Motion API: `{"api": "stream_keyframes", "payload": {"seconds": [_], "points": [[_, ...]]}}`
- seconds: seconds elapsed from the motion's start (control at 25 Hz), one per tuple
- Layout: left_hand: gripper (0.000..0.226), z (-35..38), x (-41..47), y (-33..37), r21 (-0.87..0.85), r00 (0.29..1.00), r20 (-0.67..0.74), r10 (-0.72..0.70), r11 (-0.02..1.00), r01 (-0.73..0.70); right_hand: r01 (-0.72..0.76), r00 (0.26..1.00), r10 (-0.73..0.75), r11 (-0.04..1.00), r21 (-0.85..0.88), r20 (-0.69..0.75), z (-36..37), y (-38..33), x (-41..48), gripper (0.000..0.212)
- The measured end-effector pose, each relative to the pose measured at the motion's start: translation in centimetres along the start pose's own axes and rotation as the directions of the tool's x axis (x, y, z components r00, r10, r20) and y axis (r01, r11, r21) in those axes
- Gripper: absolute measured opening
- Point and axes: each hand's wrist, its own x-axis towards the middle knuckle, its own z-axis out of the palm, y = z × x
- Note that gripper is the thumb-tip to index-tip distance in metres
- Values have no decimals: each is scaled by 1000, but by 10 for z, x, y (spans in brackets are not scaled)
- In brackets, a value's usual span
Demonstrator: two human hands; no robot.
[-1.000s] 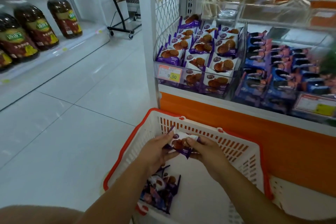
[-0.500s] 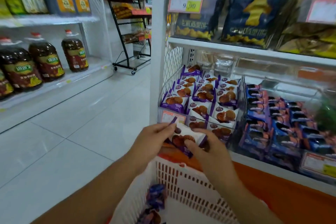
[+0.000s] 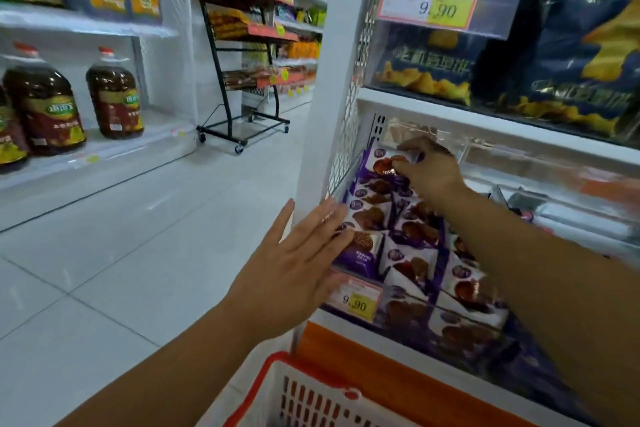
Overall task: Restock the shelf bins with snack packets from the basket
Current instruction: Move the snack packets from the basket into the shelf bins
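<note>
My R hand (image 3: 431,172) pinches purple biscuit packet (image 3: 381,163) at bin (image 3: 405,317) rear; L hand (image 3: 294,263) flat, fingers straight, by front packets (image 3: 363,250)

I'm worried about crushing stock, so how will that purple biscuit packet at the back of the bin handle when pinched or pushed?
Probably light: the right hand alone pinches the purple packet. Its glossy film looks slippery, so it may slide on the packets beneath. The biscuits pictured suggest brittle contents; hard squeezing could crack them.
</note>
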Motion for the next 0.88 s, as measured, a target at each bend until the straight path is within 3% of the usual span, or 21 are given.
{"api": "stream_keyframes", "payload": {"seconds": [0.16,0.36,0.44,0.52,0.64,0.72,0.8,0.88], "points": [[57,8,0,-3,-28,996,-90,-2,1000,-1,-25,981,39,997,-74,192,14,12,18,40],[58,6,0,0,-66,995,-104,-8,998,1,73,992,-20,900,-431,126,26,21,15,51],[58,-2,-3,2,-128,991,-122,-48,991,32,100,994,-109,944,-313,-11,14,17,-7,48],[55,-12,-15,11,-191,984,-145,-107,979,78,219,951,-215,976,-8,-223,-3,13,-55,39],[43,-19,-50,46,-313,972,-179,-154,945,92,367,893,-264,896,251,-363,-5,23,-159,29],[38,-12,-86,83,-382,990,-83,-116,921,76,302,922,-199,906,295,-332,23,45,-225,25],[35,9,-125,121,-429,987,142,-74,894,129,67,983,-28,974,215,-182,65,74,-286,23],[46,35,-163,153,-452,868,494,-56,836,312,-94,987,89,995,31,136,105,111,-344,26]]}}
